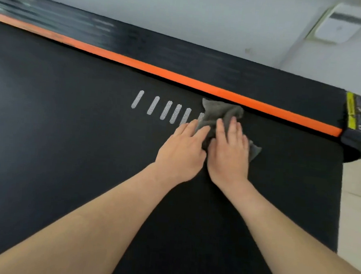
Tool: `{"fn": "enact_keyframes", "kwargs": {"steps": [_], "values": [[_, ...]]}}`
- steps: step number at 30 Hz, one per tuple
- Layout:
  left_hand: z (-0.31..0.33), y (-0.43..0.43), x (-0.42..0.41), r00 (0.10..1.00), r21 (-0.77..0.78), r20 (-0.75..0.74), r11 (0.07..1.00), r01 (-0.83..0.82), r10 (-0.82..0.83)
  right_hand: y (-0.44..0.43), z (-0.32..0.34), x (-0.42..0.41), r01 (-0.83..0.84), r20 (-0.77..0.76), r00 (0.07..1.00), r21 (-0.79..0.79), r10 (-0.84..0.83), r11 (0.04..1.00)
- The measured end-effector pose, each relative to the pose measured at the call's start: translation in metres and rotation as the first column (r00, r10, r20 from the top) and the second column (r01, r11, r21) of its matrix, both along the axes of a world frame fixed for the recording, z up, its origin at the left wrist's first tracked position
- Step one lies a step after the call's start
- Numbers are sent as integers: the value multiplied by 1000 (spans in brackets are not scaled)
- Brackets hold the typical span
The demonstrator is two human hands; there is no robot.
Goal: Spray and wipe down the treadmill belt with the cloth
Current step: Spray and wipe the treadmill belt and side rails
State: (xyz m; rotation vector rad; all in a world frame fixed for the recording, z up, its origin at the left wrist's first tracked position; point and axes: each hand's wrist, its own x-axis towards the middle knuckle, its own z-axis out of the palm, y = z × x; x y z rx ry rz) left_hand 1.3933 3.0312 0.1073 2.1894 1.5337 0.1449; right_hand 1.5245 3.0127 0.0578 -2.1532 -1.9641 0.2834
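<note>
Cloth [219, 114] lies bunched on the belt [69, 129] under both flat, spread palms: left hand [181, 154], right hand [229, 155].

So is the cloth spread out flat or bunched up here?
Bunched up. The grey cloth lies crumpled in folds on the belt, with the left hand and right hand pressing flat on it.

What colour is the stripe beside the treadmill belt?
The stripe is orange, in the head view.
</note>
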Motion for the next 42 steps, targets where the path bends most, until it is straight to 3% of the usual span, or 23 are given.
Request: {"fn": "enact_keyframes", "kwargs": {"steps": [4, 7, 9, 12, 15, 17, 20, 23, 26, 29, 31, 33, 35, 37, 39, 40, 42], "values": [[0, 5, 2, 995, -146, -94, 989, 3, -17, 24, 7, 6, -245, 16, 969, -6, 245, 969], [7, 4, 18, 962, -164, -253, 984, 62, -103, 24, 9, 71, -241, 86, 967, -22, 242, 970], [9, -1, 48, 943, -141, -265, 975, 170, -202, 6, 11, 127, -81, 130, 988, -5, 81, 997], [13, -17, 99, 931, -186, -153, 934, 303, -333, -42, 5, 216, 262, 88, 962, -28, -259, 965], [17, -36, 130, 935, -249, -55, 912, 326, -349, -90, 13, 261, 614, -69, 780, -113, -622, 781], [19, -45, 137, 941, -264, -20, 910, 320, -337, -99, 15, 256, 698, -201, 680, -117, -705, 707], [23, -49, 145, 962, -261, 48, 926, 273, -271, -72, 34, 214, 624, -437, 701, -7, -564, 781], [29, -40, 153, 981, -236, 135, 956, 171, -142, -31, 50, 161, 424, -593, 761, 146, -264, 894], [35, -21, 152, 981, -237, 179, 971, -26, 70, 4, 47, 128, 89, -495, 868, 236, 41, 968], [34, -10, 146, 999, -288, 35, 957, 25, -16, 13, 35, 151, -71, -189, 977, 130, 95, 989], [34, -9, 154, 990, -314, -37, 942, 114, -133, -2, 24, 191, 39, 12, 999, 70, -39, 997], [37, -11, 165, 976, -335, -41, 923, 187, -212, -25, 16, 226, 288, 57, 954, 92, -294, 953], [37, -15, 177, 965, -336, -20, 911, 238, -260, -45, 17, 248, 561, -61, 828, 39, -558, 827], [37, -20, 182, 968, -341, -2, 910, 234, -250, -55, 21, 260, 715, -192, 676, -66, -712, 696], [34, -24, 183, 974, -338, 10, 916, 218, -228, -58, 28, 260, 757, -313, 601, -71, -736, 649], [33, -26, 183, 977, -334, 11, 920, 203, -212, -55, 34, 251, 739, -371, 622, -12, -690, 673], [32, -30, 183, 984, -323, 22, 930, 177, -179, -43, 43, 224, 520, -367, 822, 175, -435, 836]]}}
